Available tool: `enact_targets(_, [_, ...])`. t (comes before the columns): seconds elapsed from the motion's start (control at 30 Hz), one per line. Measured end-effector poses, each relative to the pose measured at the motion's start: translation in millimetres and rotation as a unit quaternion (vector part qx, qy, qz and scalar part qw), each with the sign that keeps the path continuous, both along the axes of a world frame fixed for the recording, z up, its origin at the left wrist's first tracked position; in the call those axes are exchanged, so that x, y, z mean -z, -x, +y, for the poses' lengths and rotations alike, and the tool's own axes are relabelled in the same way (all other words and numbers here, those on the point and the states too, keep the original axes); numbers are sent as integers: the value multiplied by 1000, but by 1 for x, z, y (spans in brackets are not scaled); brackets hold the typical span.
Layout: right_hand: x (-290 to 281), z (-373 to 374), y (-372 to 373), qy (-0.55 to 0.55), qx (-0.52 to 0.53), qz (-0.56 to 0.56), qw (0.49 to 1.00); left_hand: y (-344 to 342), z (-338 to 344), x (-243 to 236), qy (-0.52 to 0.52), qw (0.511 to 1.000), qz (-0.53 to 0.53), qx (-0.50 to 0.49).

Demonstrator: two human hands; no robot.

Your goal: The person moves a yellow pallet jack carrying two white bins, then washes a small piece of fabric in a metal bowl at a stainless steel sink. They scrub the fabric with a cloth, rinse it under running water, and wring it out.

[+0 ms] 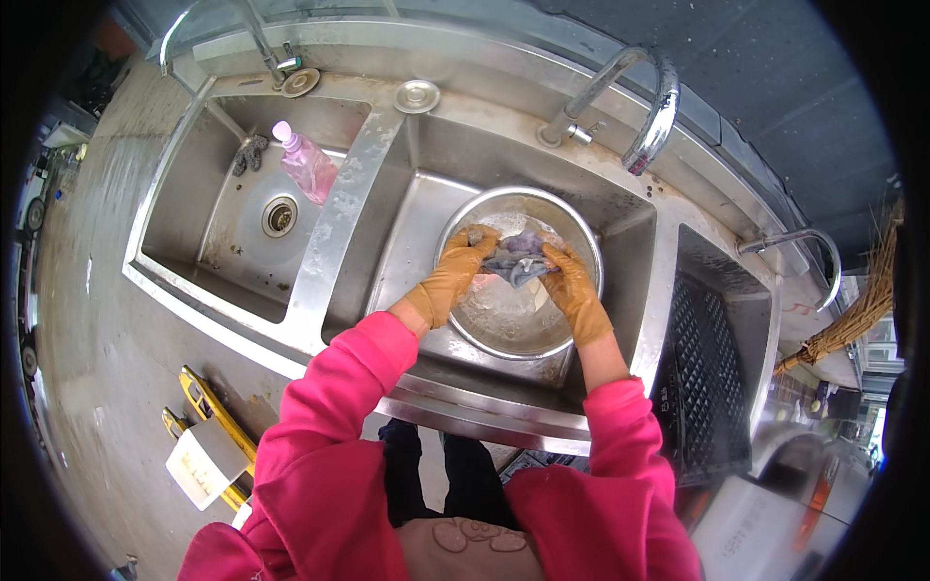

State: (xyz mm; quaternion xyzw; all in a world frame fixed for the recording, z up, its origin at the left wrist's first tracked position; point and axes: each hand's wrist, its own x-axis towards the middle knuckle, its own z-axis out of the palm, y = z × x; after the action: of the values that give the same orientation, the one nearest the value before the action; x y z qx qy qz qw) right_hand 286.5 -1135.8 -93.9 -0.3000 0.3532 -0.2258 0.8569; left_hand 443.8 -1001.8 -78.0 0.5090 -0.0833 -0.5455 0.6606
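Observation:
A wet grey and purplish cloth [521,265] is bunched between my hands, above a round metal basin [504,334]. My left hand [451,273], in an orange rubber glove, has its fingers closed on the cloth's left side. On the other side, my right hand [575,292], gloved the same way, grips the cloth with thumb and fingers. Water lies in the basin, and something pinkish shows under the cloth, too covered to name. The basin stands inside the middle steel sink [387,276].
In the left sink [232,237], a pink pump bottle [308,167] leans near a dark grey crumpled item [250,155]. A curved faucet [663,116] rises behind the basin. The right sink holds a black plastic crate [705,373]. A straw broom [848,320] stands at far right.

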Motion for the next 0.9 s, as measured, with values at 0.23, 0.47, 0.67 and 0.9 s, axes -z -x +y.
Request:
enact_targets(0.23, [-34,-1,-2,-29,-70,-131,988,8,3,-2,7,982,180,51])
enact_targets(0.47, [-17,-5,2,42,-51,-4,998,6,-2,-1,17,987,158,33])
enact_targets(0.67, [-10,3,2,43,-112,104,987,1,1,-14,69,985,159,-16])
enact_targets(0.9, [-48,43,-14,-6,-182,43,982,2,-7,-3,85,979,164,-83])
